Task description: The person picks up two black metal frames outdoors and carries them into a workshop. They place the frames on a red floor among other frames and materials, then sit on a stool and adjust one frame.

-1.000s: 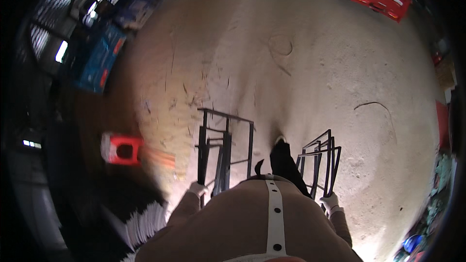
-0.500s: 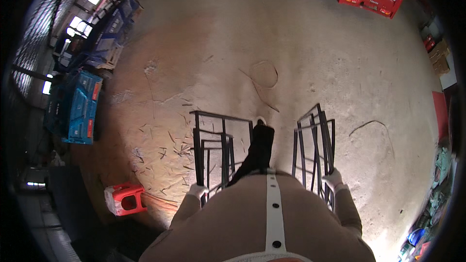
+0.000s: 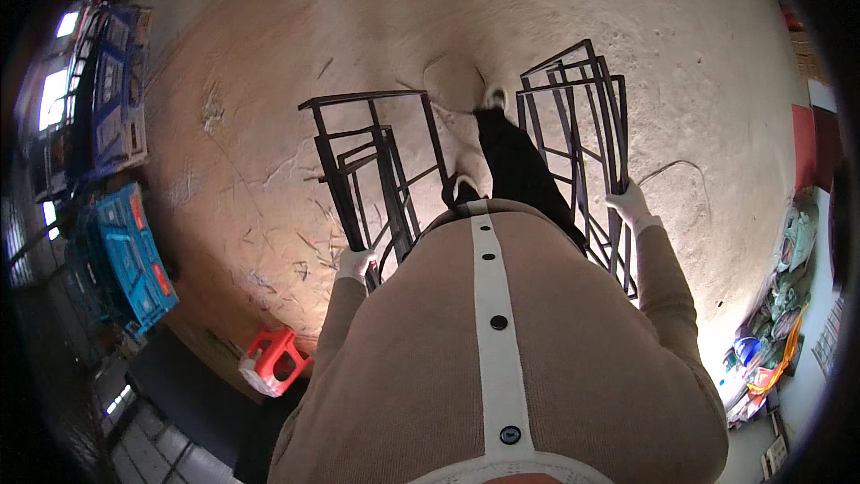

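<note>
From my remote seat, I see the left hand (image 3: 356,262) closed on a bar of the left black frames (image 3: 391,186) at 11 o'clock, its fingertips hidden from me. The right hand (image 3: 632,204) has its fingers curled around the outer bar of the right black frames (image 3: 611,139) at 1 o'clock. I'd balance the 2 loads, swing neither against the legs (image 3: 515,157), and clear the red stool (image 3: 267,360) at 9 o'clock.

Left frames (image 3: 391,184), black, thin-barred, overlapping, left of the trousers (image 3: 515,157), right frames (image 3: 571,139), black, overlapping, right of the trousers
</note>
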Motion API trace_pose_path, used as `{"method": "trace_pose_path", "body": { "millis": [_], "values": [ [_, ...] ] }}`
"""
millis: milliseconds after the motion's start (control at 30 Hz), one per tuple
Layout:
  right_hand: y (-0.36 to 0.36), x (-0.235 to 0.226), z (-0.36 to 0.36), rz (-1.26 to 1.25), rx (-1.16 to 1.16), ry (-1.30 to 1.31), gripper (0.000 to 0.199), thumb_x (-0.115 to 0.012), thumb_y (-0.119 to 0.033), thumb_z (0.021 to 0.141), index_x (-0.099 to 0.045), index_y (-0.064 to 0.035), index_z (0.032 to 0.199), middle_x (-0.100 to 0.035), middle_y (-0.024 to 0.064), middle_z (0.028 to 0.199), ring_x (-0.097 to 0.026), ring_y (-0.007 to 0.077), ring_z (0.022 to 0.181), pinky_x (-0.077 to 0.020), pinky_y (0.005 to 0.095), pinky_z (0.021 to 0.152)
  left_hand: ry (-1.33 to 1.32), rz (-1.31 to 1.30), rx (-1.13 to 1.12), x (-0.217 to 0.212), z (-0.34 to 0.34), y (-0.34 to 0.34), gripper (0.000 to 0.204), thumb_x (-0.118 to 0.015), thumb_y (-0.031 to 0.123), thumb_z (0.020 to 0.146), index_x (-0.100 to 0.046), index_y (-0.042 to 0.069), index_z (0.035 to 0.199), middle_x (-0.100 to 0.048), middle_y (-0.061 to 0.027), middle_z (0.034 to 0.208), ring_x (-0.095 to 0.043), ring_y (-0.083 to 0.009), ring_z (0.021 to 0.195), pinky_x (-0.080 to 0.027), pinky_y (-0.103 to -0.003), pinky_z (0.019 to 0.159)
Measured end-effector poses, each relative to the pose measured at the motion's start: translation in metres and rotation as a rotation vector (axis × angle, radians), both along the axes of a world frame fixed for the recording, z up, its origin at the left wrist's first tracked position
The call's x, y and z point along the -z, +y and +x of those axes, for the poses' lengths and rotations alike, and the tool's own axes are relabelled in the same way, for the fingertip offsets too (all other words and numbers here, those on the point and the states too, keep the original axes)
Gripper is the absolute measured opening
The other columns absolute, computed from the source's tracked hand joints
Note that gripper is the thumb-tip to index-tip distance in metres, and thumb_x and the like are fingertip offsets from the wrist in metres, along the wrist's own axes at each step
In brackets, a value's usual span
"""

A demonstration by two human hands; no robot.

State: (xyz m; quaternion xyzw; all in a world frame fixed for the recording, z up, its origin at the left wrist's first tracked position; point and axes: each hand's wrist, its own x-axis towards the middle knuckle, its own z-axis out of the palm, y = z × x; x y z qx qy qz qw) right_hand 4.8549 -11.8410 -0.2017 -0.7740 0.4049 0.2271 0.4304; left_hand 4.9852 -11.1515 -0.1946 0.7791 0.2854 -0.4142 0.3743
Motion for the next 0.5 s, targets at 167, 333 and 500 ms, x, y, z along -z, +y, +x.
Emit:
{"method": "trace_pose_path", "body": {
  "millis": [167,333,500],
  "values": [
    [-0.062,0.054,0.195,0.055,0.024,-0.014,0.048,-0.082,-0.018,0.067,-0.063,0.0010,0.107,-0.068,0.0093,0.090,-0.064,0.0213,0.082,-0.0533,0.0353,0.074,-0.031,0.101,-0.062,0.024,0.188,-0.077,0.010,-0.071,0.008,0.066,-0.066,0.002,0.060,-0.064,-0.0077,0.059,-0.062,-0.0193,0.052,-0.046,-0.034,0.052],
    [-0.127,0.072,0.396,0.104,-0.017,0.052,0.053,-0.084,-0.019,0.065,-0.064,0.0038,0.108,-0.070,0.0103,0.087,-0.066,0.0227,0.079,-0.0536,0.0366,0.072,-0.029,0.158,-0.080,0.006,0.403,-0.163,0.007,-0.073,0.007,0.067,-0.070,0.001,0.069,-0.067,-0.0104,0.063,-0.064,-0.0197,0.055,-0.047,-0.034,0.053],
    [-0.184,0.090,0.520,0.098,0.025,0.049,0.056,-0.088,-0.024,0.064,-0.065,0.0020,0.108,-0.071,0.0138,0.094,-0.069,0.0263,0.085,-0.0551,0.0392,0.077,0.017,0.105,0.033,0.008,0.559,-0.193,0.014,-0.073,0.014,0.075,-0.067,0.003,0.068,-0.067,-0.0052,0.068,-0.063,-0.0161,0.062,-0.046,-0.035,0.058]
  ]
}}
